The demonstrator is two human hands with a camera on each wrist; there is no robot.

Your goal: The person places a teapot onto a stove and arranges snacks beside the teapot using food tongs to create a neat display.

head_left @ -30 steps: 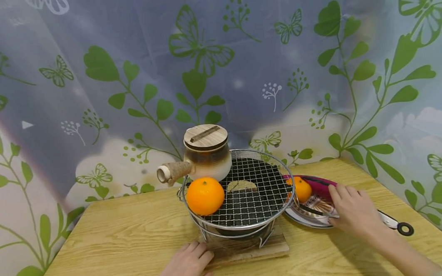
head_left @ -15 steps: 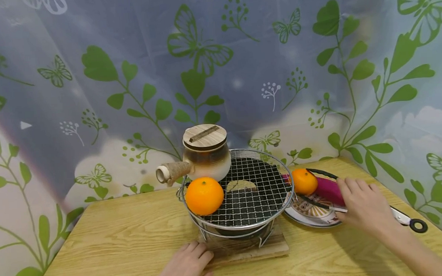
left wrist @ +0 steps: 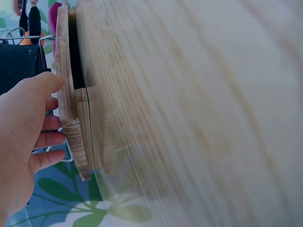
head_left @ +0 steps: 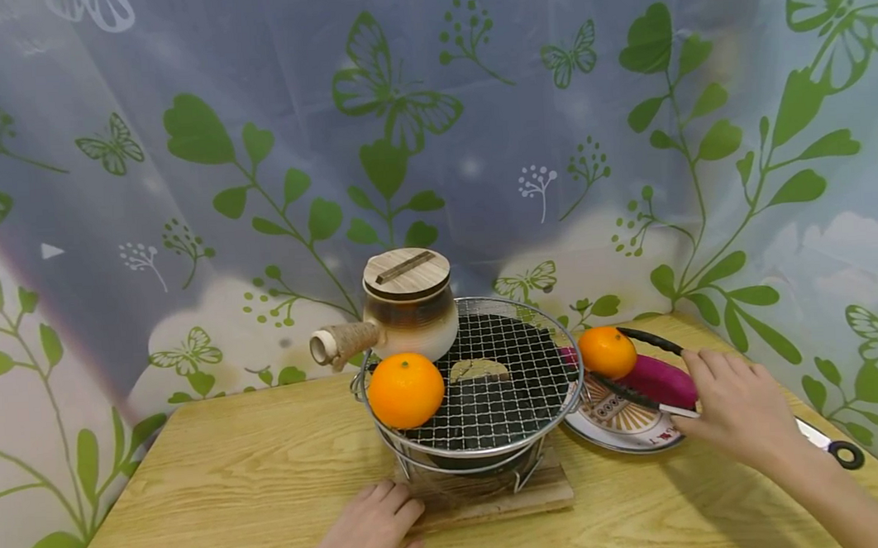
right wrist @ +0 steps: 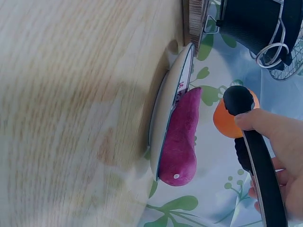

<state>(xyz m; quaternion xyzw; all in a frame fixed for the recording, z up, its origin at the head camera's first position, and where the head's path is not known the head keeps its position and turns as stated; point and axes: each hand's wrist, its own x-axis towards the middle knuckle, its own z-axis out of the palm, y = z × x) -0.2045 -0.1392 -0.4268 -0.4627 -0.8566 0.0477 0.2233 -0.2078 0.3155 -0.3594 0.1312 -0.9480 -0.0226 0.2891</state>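
Up comes a round, glossy orange (head_left: 607, 352), now over the patterned plate (head_left: 641, 442), pinched in black-tipped tongs (right wrist: 269, 184) that the right hand (head_left: 740, 411) grips. The left hand (head_left: 370, 530), loose-fingered, touches the grainy wooden board (head_left: 503, 500) (woven wire grill (head_left: 528, 402) above).

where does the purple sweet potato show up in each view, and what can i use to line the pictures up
Head: right of centre, the purple sweet potato on the plate.
Left wrist: top left, only a purple sliver, partly hidden by the wooden board.
Right wrist: just below centre, shown large.
Shared landmark: the wooden board, under the stove.
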